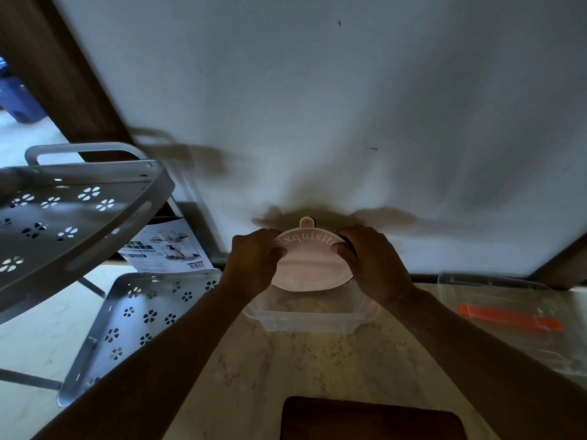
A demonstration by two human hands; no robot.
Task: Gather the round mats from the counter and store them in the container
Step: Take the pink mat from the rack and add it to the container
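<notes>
A pale pink round mat (309, 265) with the raised word "Exquisite" and a small tab on its far edge is held tilted above a clear plastic container (305, 317). More mat edges seem stacked behind it; a dark rim shows at its right. My left hand (254, 260) grips the mat's left edge, thumb on its face. My right hand (370, 260) grips the right edge. The mat's lower edge hangs just over the container's open top, near the wall.
A clear lid (508, 315) with an orange clip lies on the marble counter (317, 360) at the right. A dark wooden board (371, 420) sits at the counter's front edge. A grey perforated rack (70, 211) and a printed box (165, 246) stand on the left.
</notes>
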